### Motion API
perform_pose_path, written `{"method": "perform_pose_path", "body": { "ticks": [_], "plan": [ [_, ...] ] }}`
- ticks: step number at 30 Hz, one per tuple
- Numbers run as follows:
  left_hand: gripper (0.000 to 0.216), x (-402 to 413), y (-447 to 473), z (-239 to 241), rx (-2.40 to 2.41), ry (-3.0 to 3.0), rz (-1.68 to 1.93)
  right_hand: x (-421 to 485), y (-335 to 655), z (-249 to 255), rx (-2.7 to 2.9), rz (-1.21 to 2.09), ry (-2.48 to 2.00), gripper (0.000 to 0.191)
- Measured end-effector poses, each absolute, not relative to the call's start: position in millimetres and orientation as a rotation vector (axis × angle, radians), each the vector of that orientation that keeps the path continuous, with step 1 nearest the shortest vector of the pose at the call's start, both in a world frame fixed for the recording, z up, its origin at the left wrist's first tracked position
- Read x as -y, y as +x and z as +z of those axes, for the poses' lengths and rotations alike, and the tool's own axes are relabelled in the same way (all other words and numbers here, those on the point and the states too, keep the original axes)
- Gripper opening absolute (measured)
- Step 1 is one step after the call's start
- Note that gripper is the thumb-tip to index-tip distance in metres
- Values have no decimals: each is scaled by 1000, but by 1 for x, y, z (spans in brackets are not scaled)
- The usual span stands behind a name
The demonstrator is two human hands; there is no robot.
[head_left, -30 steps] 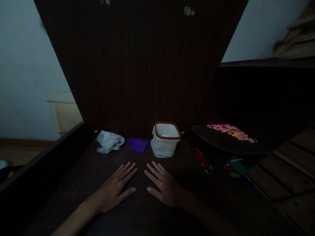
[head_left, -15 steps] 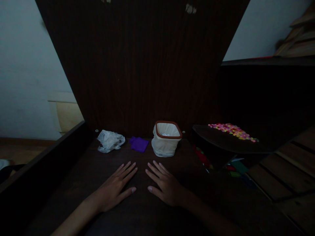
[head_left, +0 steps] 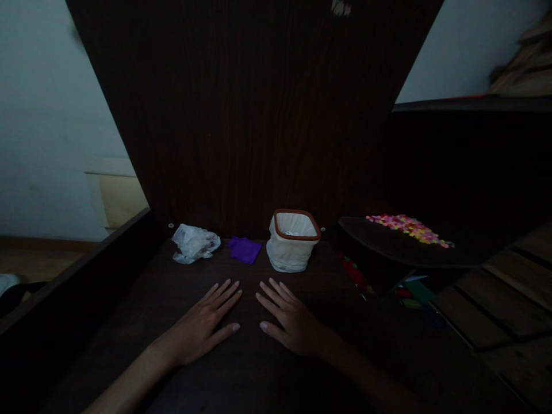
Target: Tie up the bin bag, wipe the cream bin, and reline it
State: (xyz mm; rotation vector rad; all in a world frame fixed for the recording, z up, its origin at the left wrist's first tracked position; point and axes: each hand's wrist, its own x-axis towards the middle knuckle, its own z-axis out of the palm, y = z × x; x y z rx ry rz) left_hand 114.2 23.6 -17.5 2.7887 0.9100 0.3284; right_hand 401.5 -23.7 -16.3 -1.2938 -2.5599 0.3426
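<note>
My left hand point(head_left: 207, 322) lies flat on the dark wooden desktop point(head_left: 241, 379), fingers spread, holding nothing. Opposite it, my right hand point(head_left: 288, 319) rests palm down in the same way, its thumb pointing at the left one. Beyond the fingertips, against the back panel, three things stand in a row. At the left is a crumpled whitish plastic bag point(head_left: 195, 244). A folded purple cloth point(head_left: 244, 250) lies in the middle. To the right stands a small bin point(head_left: 291, 256) with a brown rim and a pale bag lining, with something white inside. Neither hand touches these.
A tall dark panel point(head_left: 259, 115) rises behind the row. On the left runs a raised side board point(head_left: 77, 264). At the right, a curved shelf point(head_left: 366, 233) bears a string of pink and yellow beads or flowers point(head_left: 409, 228). Red and green items point(head_left: 414, 293) sit beneath it.
The view has shifted very slightly, so everything appears a little higher and further right. Both hands stay flat in the same places.
</note>
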Motion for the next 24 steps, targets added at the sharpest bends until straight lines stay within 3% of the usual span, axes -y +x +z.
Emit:
{"method": "perform_pose_path", "body": {
  "ticks": [24],
  "plan": [
    [68, -24, 115, -17, -923, 2769, 262, 24, 401, -13, 2576, 363, -1302, 63]
  ]
}}
